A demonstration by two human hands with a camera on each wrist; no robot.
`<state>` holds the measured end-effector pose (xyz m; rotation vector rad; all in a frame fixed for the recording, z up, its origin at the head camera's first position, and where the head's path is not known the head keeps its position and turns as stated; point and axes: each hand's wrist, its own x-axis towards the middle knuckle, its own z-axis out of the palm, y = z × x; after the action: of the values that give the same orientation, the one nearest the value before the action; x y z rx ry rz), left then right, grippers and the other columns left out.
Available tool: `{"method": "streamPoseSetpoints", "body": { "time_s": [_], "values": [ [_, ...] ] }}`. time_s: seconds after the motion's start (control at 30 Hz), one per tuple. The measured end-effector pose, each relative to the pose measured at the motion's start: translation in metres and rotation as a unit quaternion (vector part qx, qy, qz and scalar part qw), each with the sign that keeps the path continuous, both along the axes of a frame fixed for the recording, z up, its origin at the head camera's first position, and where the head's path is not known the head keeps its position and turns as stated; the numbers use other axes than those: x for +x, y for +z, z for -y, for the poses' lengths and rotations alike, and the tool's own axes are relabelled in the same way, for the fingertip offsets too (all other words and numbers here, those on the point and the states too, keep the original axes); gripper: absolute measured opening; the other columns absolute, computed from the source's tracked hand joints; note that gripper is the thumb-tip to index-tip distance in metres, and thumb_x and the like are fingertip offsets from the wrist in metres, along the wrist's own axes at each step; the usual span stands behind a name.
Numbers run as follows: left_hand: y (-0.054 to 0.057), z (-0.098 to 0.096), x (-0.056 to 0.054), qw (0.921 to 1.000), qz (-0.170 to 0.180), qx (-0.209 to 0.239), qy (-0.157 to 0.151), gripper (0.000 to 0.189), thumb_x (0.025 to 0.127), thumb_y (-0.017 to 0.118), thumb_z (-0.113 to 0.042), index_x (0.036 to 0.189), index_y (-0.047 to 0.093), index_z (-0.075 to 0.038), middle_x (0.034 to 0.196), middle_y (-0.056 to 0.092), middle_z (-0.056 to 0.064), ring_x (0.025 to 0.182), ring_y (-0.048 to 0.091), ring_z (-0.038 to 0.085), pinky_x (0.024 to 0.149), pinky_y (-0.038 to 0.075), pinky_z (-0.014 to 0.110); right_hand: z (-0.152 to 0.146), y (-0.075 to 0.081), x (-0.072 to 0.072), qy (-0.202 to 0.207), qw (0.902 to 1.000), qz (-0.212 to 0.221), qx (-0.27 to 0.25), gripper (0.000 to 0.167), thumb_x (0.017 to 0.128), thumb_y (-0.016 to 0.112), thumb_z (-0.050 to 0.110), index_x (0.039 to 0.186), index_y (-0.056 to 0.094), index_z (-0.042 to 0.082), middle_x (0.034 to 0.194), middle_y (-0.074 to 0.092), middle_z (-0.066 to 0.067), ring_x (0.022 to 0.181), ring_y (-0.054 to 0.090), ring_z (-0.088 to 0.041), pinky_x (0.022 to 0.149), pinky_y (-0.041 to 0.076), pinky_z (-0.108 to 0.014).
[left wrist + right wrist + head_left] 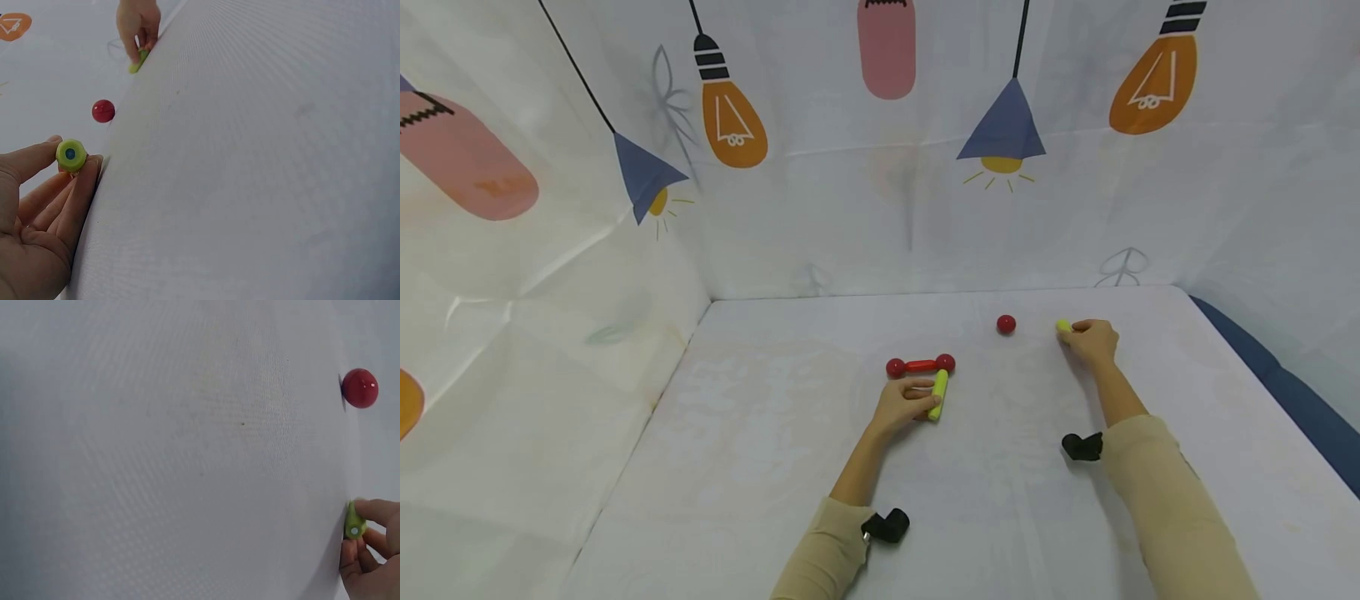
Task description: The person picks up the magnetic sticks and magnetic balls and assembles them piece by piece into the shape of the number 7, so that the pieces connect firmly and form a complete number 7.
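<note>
My left hand (904, 406) pinches a yellow-green rod (938, 395) between thumb and fingers. The rod's far end meets or nearly meets the right red ball (946, 362) of a joined piece; contact is hard to tell. That piece is a red rod (921, 366) with a second red ball (895, 367) at its left end. In the left wrist view the held rod (70, 155) shows a blue dot on its end. Farther right, my right hand (1093, 340) pinches another yellow-green rod (355, 522) low at the table surface, mostly hidden by fingers in the head view.
A loose red ball (1006, 324) lies on the white table (775, 467) between the hands, toward the back. A white sheet (850, 217) printed with lamps hangs behind and at the left. Dark blue fabric (1285, 392) shows past the right edge.
</note>
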<state>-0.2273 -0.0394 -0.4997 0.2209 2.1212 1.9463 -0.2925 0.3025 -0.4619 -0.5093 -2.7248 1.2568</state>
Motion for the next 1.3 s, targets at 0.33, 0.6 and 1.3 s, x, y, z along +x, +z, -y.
{"method": "streamPoseSetpoints", "body": {
  "time_s": [0.33, 0.6, 1.3],
  "values": [
    [0.027, 0.003, 0.014, 0.9999, -0.009, -0.005, -0.013, 0.036, 0.083, 0.068, -0.003, 0.114, 0.06, 0.013, 0.104, 0.065, 0.028, 0.089, 0.068, 0.023, 0.068, 0.057, 0.031, -0.002, -0.006, 0.008, 0.051, 0.9975, -0.005, -0.049, 0.051, 0.095, 0.05, 0.023, 0.132, 0.044, -0.012, 0.13, 0.047, -0.033, 0.121, 0.044, -0.041, 0.085, 0.047, -0.025],
    [0.027, 0.003, 0.013, 0.9999, -0.003, -0.011, -0.011, 0.035, 0.083, 0.068, -0.003, 0.114, 0.06, 0.012, 0.105, 0.065, 0.027, 0.09, 0.068, 0.023, 0.07, 0.057, 0.031, -0.003, -0.007, 0.014, 0.14, 0.9879, -0.016, -0.065, 0.052, 0.099, 0.046, 0.022, 0.136, 0.037, -0.013, 0.132, 0.043, -0.035, 0.115, 0.046, -0.037, 0.067, 0.039, -0.005],
    [0.012, 0.003, 0.006, 0.9998, -0.011, -0.009, -0.011, 0.035, 0.083, 0.069, -0.006, 0.114, 0.062, 0.009, 0.105, 0.066, 0.025, 0.089, 0.068, 0.023, 0.066, 0.057, 0.028, 0.014, -0.008, 0.028, 0.204, 0.9702, 0.011, -0.13, 0.054, 0.094, 0.057, 0.018, 0.132, 0.039, -0.016, 0.127, 0.048, -0.034, 0.086, 0.055, 0.003, 0.076, 0.046, -0.011]
  ]
}}
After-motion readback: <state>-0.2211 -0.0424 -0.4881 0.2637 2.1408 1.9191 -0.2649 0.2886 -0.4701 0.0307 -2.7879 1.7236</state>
